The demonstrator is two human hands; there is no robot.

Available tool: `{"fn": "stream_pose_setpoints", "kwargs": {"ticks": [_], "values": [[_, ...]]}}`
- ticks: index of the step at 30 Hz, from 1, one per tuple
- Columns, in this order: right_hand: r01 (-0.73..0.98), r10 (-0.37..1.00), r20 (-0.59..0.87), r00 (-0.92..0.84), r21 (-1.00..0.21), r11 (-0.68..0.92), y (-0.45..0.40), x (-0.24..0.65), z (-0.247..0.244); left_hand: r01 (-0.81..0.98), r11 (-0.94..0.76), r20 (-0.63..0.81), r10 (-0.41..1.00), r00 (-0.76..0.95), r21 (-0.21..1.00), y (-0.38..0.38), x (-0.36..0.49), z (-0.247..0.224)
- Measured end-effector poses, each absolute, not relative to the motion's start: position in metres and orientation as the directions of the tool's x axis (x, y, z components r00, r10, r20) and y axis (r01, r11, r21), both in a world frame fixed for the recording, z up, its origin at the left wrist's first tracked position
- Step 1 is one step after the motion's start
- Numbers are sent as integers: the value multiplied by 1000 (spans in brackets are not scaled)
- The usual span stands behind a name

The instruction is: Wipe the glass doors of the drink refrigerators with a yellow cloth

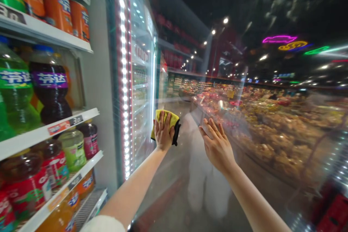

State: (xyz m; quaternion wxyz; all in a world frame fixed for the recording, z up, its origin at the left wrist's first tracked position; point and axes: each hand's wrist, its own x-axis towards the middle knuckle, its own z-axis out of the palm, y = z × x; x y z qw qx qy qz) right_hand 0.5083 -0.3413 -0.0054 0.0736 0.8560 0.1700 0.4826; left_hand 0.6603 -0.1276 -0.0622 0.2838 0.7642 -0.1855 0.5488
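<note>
While the right hand (217, 145) and left hand (163, 132) are outspread mid-frame, the latter on a cloth (175, 116), a left-side label (51, 79) reads “芬达”.

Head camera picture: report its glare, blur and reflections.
Head view, left of centre: the LED strip glares as white dots; head view, right: the goods display is smeared; head view, lower centre: a pale reflection shows ghostlike; head view, middle: the left hand and yellow cloth look fairly sharp.
</note>
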Motion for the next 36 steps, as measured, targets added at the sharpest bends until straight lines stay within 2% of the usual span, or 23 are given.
{"fn": "stream_pose_setpoints", "kwargs": {"ticks": [2, 4, 6, 8, 11, 14, 15, 17, 19, 22, 24, 26, 28, 31, 33, 36], "values": [[233, 371, 798, 475, 293, -927, -330, 511, -9, -615, -767, 942, -42, 334, 184, -130, 653, -83], [250, 384, 793, 473, 298, -921, -318, 515, -8, -654, -753, 947, -153, 284, 75, -133, 646, -84], [262, 400, 788, 469, 309, -914, -306, 520, -4, -677, -736, 949, -231, 215, -26, -132, 647, -67], [268, 414, 783, 465, 321, -908, -296, 526, 1, -678, -732, 953, -247, 178, -64, -123, 656, -40], [259, 404, 783, 474, 314, -913, -284, 534, 2, -649, -759, 972, -113, 206, 50, -97, 678, -15], [228, 356, 803, 478, 278, -933, -279, 540, -6, -572, -770, 950, 141, 280, 283, -75, 693, -33], [221, 346, 810, 474, 271, -937, -278, 542, -9, -555, -764, 936, 185, 300, 329, -71, 693, -47], [221, 346, 815, 465, 271, -937, -278, 545, -15, -557, -763, 932, 163, 323, 327, -72, 687, -73], [223, 356, 816, 455, 283, -933, -279, 547, -19, -593, -769, 950, 56, 308, 238, -79, 677, -89], [210, 370, 813, 449, 306, -929, -280, 546, -21, -635, -765, 961, -90, 262, 101, -86, 671, -78], [195, 373, 809, 454, 318, -928, -280, 545, -20, -643, -763, 957, -135, 255, 64, -80, 678, -58], [184, 373, 804, 464, 324, -928, -280, 543, -19, -634, -765, 960, -85, 268, 110, -67, 691, -43], [175, 370, 800, 472, 326, -929, -280, 542, -18, -605, -760, 956, 75, 284, 239, -52, 703, -45], [153, 370, 797, 477, 339, -928, -279, 541, -18, -550, -711, 898, 316, 307, 438, -41, 707, -75], [144, 372, 797, 475, 347, -927, -279, 541, -19, -543, -697, 883, 340, 324, 468, -44, 701, -97], [149, 367, 808, 461, 337, -930, -277, 542, -21, -579, -713, 912, 231, 338, 395, -56, 693, -101]]}}
